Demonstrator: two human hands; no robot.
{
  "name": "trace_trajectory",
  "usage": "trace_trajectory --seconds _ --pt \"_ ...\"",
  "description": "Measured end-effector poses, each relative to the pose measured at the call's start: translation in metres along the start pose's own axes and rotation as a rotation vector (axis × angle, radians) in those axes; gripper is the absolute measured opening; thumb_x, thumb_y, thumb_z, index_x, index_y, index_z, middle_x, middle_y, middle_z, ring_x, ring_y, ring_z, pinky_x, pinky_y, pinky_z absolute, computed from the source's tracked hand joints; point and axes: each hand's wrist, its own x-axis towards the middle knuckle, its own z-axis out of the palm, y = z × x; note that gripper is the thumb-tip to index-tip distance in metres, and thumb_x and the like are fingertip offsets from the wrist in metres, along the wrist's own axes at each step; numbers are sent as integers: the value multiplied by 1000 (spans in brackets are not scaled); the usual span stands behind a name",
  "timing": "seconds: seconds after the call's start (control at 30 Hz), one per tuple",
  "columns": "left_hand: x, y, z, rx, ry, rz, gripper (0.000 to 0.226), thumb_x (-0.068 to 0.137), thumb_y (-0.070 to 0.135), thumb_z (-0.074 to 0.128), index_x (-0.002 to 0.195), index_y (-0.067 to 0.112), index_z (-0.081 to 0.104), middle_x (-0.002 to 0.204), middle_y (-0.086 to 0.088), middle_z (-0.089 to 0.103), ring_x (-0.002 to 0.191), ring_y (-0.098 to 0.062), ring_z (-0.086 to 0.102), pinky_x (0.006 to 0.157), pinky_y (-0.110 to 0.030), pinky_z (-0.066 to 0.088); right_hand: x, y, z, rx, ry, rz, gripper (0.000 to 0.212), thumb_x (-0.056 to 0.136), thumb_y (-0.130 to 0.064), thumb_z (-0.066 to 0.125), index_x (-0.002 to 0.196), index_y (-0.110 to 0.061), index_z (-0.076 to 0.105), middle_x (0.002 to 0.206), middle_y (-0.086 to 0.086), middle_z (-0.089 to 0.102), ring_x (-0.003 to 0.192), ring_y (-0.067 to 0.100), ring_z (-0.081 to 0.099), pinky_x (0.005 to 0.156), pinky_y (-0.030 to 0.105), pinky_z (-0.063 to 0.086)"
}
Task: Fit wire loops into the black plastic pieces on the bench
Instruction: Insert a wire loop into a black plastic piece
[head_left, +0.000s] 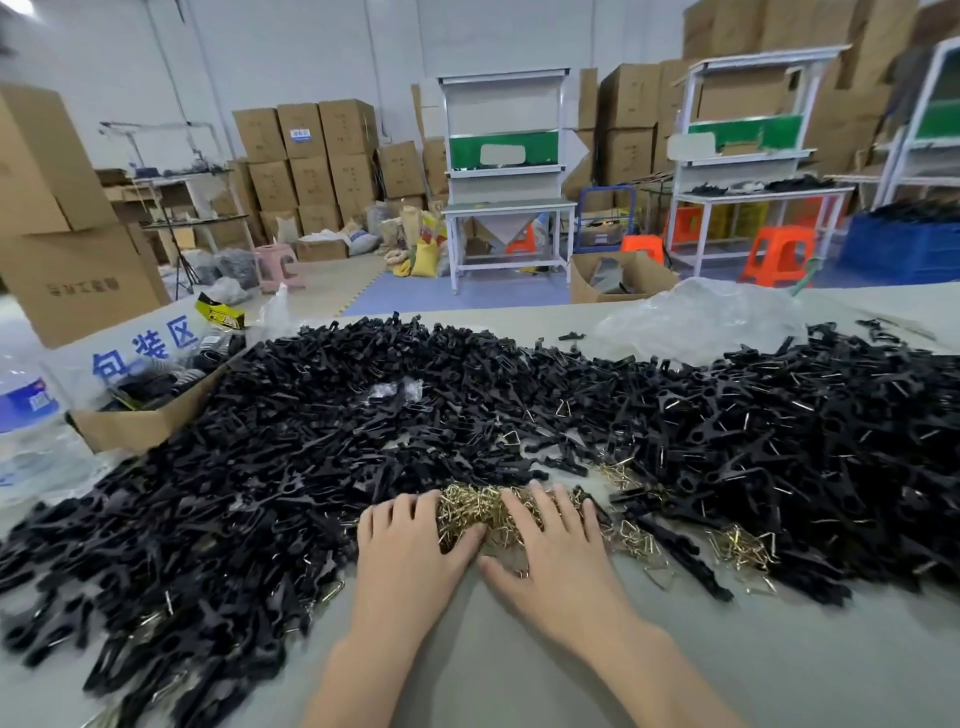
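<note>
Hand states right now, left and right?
Left hand: open, fingers spread, resting on the wire loops.
Right hand: open, fingers spread, resting on the wire loops too.

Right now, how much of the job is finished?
Some is done: many black pieces on the right show wire through them. In hand: the left hand and right hand rest on the heap of wire loops. Left to do: the big pile on the left looks mostly bare.

Stacked cardboard boxes (322, 156), white workbenches (506, 171), orange stools (779, 254), white walls.
</note>
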Motion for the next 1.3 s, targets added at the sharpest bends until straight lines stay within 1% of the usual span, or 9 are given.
trace_trajectory --seconds 0.23,0.33,0.47,0.67,0.77,0.83,0.93,1.03,1.3 --pt "37 4 -5 -139 95 6 49 93 66 41 99 24 67 81 9 66 93 -19 61 68 -34 49 40 0 2 50 70 -29 83 94 -73 29 161 -35 -1 170 -3 13 157 20 0 123 47 -10" --pt "38 3 -7 -282 173 -26 58 95 69 26 99 25 63 71 8 59 76 -21 66 61 -34 47 48 -2 1 83 121 -85 74 95 -69 33 159 -38 15 159 -8 33 151 16 21 127 44 -2" --pt "41 2 -13 -453 288 -44 55 98 60 17 98 26 61 51 10 51 51 -17 53 55 -34 37 50 -3 0 181 209 -118 52 94 -60 39 142 -40 44 130 -10 51 122 14 43 119 41 29" --pt "42 4 -13 -507 277 -37 66 100 56 10 105 26 68 58 9 61 56 -26 62 61 -44 52 47 -19 -7 264 272 -228 58 93 -51 38 148 -34 42 140 -9 50 135 12 42 127 47 12" --pt "42 4 -14 -461 276 22 75 102 56 3 83 25 67 42 14 36 45 -28 56 52 -41 50 44 -31 -4 385 193 -312 62 94 -44 39 154 -38 24 137 -17 52 132 4 42 127 38 8" --pt "41 4 -14 -418 278 55 59 104 52 5 66 42 49 41 12 35 44 -29 55 49 -39 48 44 -33 -2 428 166 -345 63 95 -40 38 154 -43 15 132 -18 54 127 3 45 126 32 10" --pt "42 3 -9 -445 235 4 78 100 59 0 84 33 71 58 7 65 61 -23 66 63 -40 52 47 -32 0 442 246 -347 43 96 -35 44 139 -34 46 119 -14 61 113 8 53 117 32 30" --pt "42 2 -6 -488 254 -50 76 99 61 1 103 30 71 67 12 67 69 -19 67 68 -40 52 50 -29 2 454 336 -278 25 98 -36 47 115 -28 63 106 -15 64 100 7 55 100 32 40" --pt "45 5 -8 -502 199 -119 57 101 60 17 63 25 41 47 4 47 50 -25 52 55 -44 47 49 -30 1 489 311 -261 31 95 -32 42 118 -36 62 113 -23 62 108 -1 51 107 25 34"
